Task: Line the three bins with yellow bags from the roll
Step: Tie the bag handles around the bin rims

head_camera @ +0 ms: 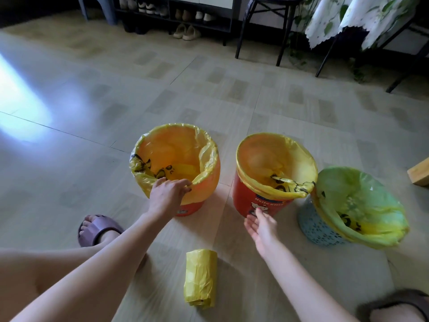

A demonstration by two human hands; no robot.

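Roll of yellow bags (200, 277) is laid on the floor (92, 135) nearest, between both arms. Right hand (261, 227) is held open, fingers straight, by the middle red bin (260, 203). Left hand (168, 194) is curled on the bag edge of the left bin (192, 208). Blue bin (318, 228) is seen lined at right.

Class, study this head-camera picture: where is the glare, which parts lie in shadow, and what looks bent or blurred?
Head view: bright bluish glare washes the floor at far left; the shoe rack and chair at the top sit in deep shadow; the wide lens bows the edges; the right hand is slightly motion-blurred, while the roll is sharp.
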